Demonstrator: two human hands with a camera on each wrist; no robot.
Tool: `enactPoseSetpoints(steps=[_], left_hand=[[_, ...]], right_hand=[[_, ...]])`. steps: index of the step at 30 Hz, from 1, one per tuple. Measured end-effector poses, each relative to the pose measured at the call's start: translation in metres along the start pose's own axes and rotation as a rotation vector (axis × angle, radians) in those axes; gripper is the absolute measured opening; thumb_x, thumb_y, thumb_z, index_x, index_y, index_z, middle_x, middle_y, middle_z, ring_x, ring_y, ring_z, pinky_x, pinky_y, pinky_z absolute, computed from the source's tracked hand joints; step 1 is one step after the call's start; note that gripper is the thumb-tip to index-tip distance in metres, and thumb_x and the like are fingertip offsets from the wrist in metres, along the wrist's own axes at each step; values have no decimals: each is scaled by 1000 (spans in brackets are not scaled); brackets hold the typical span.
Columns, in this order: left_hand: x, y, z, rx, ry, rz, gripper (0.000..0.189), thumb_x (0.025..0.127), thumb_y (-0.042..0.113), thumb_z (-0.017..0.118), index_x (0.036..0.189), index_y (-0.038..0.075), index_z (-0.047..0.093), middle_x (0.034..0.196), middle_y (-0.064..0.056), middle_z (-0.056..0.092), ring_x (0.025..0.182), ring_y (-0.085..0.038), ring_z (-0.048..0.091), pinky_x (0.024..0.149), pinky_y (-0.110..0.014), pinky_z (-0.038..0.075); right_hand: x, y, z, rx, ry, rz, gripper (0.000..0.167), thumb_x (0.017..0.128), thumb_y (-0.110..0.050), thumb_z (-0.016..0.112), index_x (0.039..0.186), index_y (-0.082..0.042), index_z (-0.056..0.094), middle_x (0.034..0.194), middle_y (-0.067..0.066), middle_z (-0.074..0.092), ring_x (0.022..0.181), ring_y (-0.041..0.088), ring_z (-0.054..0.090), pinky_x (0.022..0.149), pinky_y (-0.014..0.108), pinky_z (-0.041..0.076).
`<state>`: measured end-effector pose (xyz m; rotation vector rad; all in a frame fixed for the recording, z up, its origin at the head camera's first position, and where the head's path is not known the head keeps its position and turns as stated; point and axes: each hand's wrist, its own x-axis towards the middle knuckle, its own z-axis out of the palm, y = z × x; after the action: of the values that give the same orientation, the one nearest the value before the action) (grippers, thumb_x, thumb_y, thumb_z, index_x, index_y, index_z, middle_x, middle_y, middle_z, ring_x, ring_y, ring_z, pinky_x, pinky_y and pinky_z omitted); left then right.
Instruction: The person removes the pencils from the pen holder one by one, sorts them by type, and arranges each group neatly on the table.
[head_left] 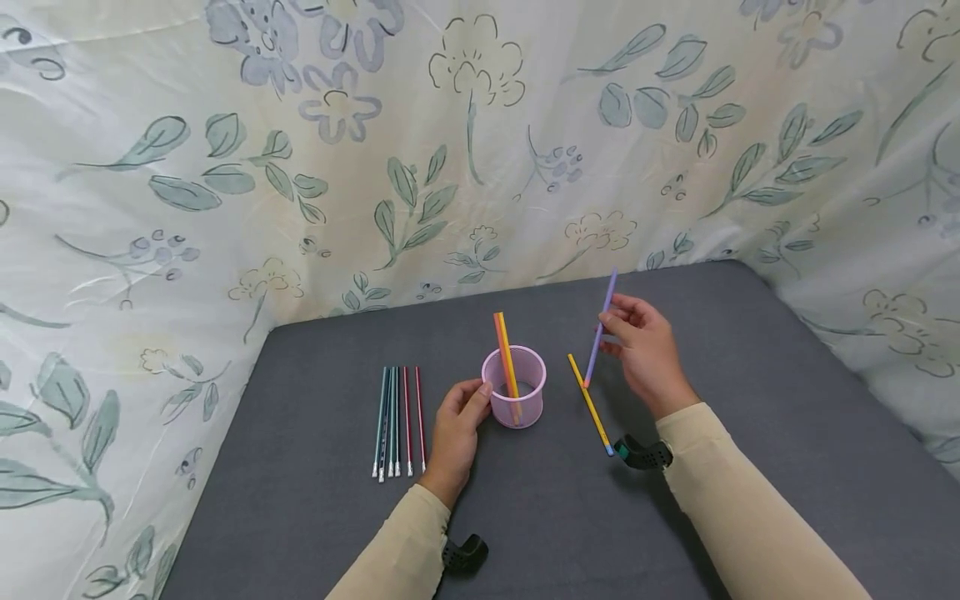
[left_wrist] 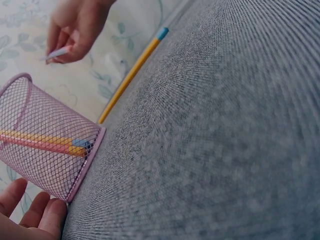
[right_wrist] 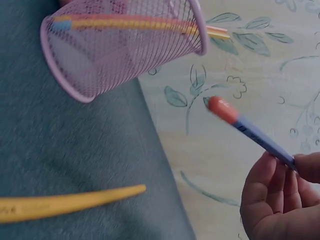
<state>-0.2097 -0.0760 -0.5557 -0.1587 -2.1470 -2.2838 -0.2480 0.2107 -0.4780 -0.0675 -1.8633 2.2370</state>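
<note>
In the head view, a pink mesh pencil cup [head_left: 528,410] stands upright on the grey table. Two slim pencils [head_left: 507,350], one orange-red and one yellow, lean inside it. My left hand [head_left: 456,425] touches the cup's left side, its thumb by the rim; the left wrist view shows loosely bent fingers [left_wrist: 35,210] against the mesh near the base. To the right of the cup, my right hand [head_left: 643,350] pinches a purple pencil [head_left: 602,325] between thumb and fingers, its orange end pointing down. Below that end lies a yellow pencil [head_left: 591,408] with a blue end.
Left of the cup, several dark green and blue pencils [head_left: 386,421] lie in a row beside two red pencils [head_left: 414,421], silvery ends toward me. A flower-printed cloth [head_left: 480,208] hangs behind the table [head_left: 300,517] and along its sides. Both wrists carry dark straps [head_left: 648,454].
</note>
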Motion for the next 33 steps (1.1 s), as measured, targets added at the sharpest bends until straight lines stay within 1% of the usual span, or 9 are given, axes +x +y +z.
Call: enactPoseSetpoints(steps=[4, 7, 9, 16, 19, 21, 25, 28, 33], left_hand=[[1, 0, 0, 7, 4, -5, 44, 111, 38, 65, 137, 3, 65, 133, -13, 64, 128, -29, 62, 115, -44, 48], [0, 2, 1, 9, 7, -6, 44, 111, 37, 65, 137, 2, 65, 133, -13, 64, 128, -30, 62, 115, -44, 48], [0, 2, 1, 8, 4, -6, 44, 111, 37, 65, 137, 2, 65, 134, -13, 64, 129, -30, 62, 115, -44, 48], [1, 5, 2, -11, -6, 2, 43, 112, 35, 64, 137, 0, 64, 135, -16, 64, 130, -33, 61, 116, -46, 47], [0, 6, 3, -15, -4, 12, 44, 112, 34, 64, 137, -2, 64, 136, -17, 64, 130, -35, 61, 116, -47, 47], [0, 6, 3, -17, -4, 11, 43, 112, 34, 64, 137, -1, 64, 135, -17, 64, 130, -34, 61, 115, -46, 47], [-1, 5, 2, -10, -3, 7, 42, 112, 34, 64, 137, 1, 65, 135, -15, 65, 130, -32, 62, 115, -44, 48], [-2, 3, 1, -4, -2, 10, 43, 112, 35, 65, 137, 0, 65, 135, -16, 65, 129, -32, 62, 115, -45, 48], [-2, 0, 0, 0, -5, 21, 44, 112, 34, 64, 137, -2, 64, 135, -17, 64, 130, -34, 62, 116, -47, 47]], right_hand=[[-3, 3, -7, -104, -24, 22, 43, 111, -13, 66, 150, 0, 55, 120, 11, 57, 111, 29, 64, 84, 31, 61], [-4, 7, -11, -161, -54, 47, 46, 112, -15, 65, 153, 1, 52, 122, 12, 58, 114, 31, 63, 86, 33, 61], [-4, 10, -13, -189, -71, 58, 48, 112, -15, 65, 155, 2, 51, 122, 12, 58, 113, 31, 63, 86, 34, 61], [-4, 22, -25, -257, -134, 96, 49, 112, -13, 64, 154, 8, 50, 122, 15, 57, 104, 20, 61, 84, 33, 61], [-5, 27, -30, -275, -160, 116, 49, 111, -12, 66, 152, 9, 50, 122, 17, 58, 103, 19, 61, 84, 34, 62], [-6, 31, -33, -281, -169, 124, 49, 110, -11, 67, 151, 10, 51, 120, 17, 60, 103, 19, 62, 83, 33, 62], [-8, 39, -36, -273, -191, 135, 47, 110, -7, 65, 151, 11, 50, 117, 13, 62, 99, 16, 64, 81, 33, 61], [-10, 43, -38, -274, -218, 145, 46, 109, -4, 64, 150, 12, 50, 114, 11, 63, 95, 16, 65, 79, 33, 61], [-13, 50, -39, -313, -253, 133, 45, 108, -3, 65, 149, 12, 53, 112, 12, 62, 93, 17, 65, 77, 34, 61]])
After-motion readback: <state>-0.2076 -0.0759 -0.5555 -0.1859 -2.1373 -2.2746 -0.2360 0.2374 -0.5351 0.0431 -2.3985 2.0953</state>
